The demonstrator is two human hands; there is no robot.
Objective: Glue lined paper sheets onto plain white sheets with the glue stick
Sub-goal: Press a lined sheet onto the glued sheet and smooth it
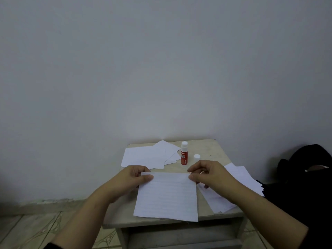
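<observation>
i see left hand and right hand each pinching the lined sheet's far corners, glue stick beyond.

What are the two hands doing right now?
Left hand: pinches the lined sheet at its far left corner.
Right hand: pinches the same sheet's far right corner.
</observation>
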